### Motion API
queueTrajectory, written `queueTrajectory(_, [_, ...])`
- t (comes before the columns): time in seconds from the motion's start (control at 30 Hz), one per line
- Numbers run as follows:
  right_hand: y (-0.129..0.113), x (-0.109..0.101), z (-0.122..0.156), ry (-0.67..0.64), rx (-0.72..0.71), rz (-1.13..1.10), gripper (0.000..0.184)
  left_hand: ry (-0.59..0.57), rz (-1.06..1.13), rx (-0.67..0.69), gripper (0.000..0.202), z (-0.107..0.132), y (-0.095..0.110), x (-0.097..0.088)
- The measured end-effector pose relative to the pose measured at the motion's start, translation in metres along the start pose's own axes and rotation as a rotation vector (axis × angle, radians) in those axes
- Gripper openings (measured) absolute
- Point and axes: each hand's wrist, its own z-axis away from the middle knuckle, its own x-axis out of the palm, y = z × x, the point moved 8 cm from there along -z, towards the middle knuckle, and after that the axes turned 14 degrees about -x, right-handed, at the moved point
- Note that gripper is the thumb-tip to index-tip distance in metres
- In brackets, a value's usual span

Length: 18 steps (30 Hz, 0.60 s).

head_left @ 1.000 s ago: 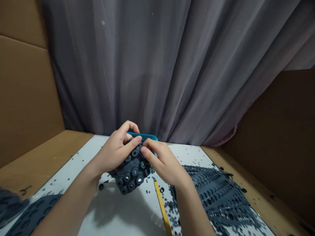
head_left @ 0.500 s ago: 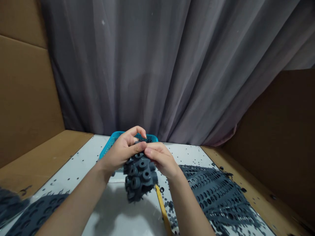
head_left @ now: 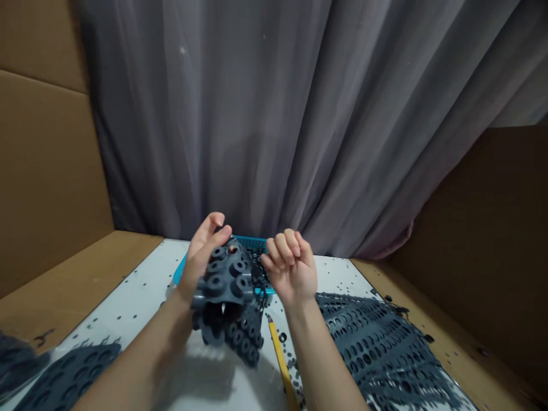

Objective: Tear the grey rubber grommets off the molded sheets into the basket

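My left hand [head_left: 205, 245] is closed on the upper edge of a dark grey rubber sheet [head_left: 222, 283] studded with round, hollow-centred bosses. The sheet curls and hangs down in front of the wrist, above the white tabletop. My right hand [head_left: 291, 265] is off the sheet, to its right, its palm turned towards me and its fingers curled in. Whether a small piece sits inside those fingers is hidden. Behind both hands stands a blue basket [head_left: 268, 291] with small dark pieces in it, partly covered by the sheet and my hands.
A yellow stick-like tool [head_left: 280, 359] with a dark tip lies below my right hand. Perforated dark sheets [head_left: 381, 337] are piled at right; another studded sheet [head_left: 72, 377] lies lower left. Small black bits dot the white table [head_left: 132, 297]. Cardboard walls [head_left: 43, 171] and a grey curtain [head_left: 257, 114] enclose it.
My right hand has come away from the sheet, moving right and turning palm towards me with its fingers curled. My left hand has shifted slightly left with the sheet, which has swung and opened out.
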Motion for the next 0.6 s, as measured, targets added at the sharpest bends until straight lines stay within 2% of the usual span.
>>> queueTrajectory(0.07, [-0.008, -0.001, -0.002, -0.081, -0.020, 0.121, 0.038, -0.034, 0.047, 0.017, 0.031, -0.001, 0.005, -0.001])
queueTrajectory(0.13, [-0.013, -0.004, -0.002, -0.164, -0.049, 0.345, 0.036, -0.074, 0.017, 0.012, 0.027, -0.003, 0.004, 0.000])
queueTrajectory(0.27, [-0.008, -0.005, 0.002, -0.339, -0.025, 0.805, 0.035, -0.160, -0.088, -0.013, 0.019, -0.007, -0.005, 0.004])
queueTrajectory(0.4, [0.005, 0.010, 0.009, -0.523, 0.035, 0.923, 0.034, -0.217, -0.170, -0.047, 0.016, -0.004, -0.012, 0.012])
queueTrajectory(0.6, [0.010, 0.020, 0.014, -0.642, 0.062, 1.013, 0.032, -0.140, -0.455, 0.002, 0.022, 0.001, -0.006, 0.012])
